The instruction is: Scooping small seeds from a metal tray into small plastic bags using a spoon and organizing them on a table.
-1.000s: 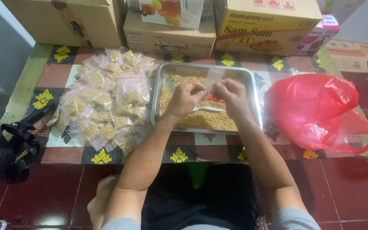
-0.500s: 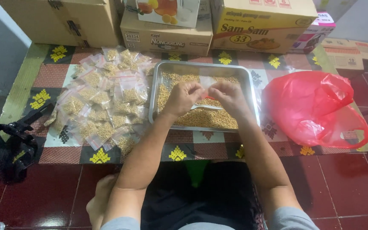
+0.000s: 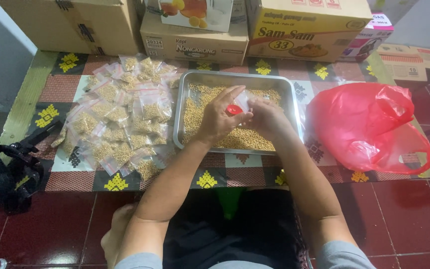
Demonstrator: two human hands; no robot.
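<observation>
While both hands work above the metal tray (image 3: 182,117), the left hand (image 3: 218,119) is closed around a small red scoop (image 3: 234,109), pinched between thumb and fingers. The right hand (image 3: 267,119) grips a small clear plastic bag (image 3: 243,99), held just beside the scoop and over the middle of the tray. Yellow grains (image 3: 195,112) cover the tray bottom beneath both hands. To the left of the tray, touching its edge, lies a pile of filled clear packets (image 3: 118,122). To the right of the tray sits a red plastic bag (image 3: 369,127). Behind the tray stand cardboard boxes (image 3: 195,42). Well apart to the tray's left, on the red tiled floor, rests a black tool (image 3: 16,174).
</observation>
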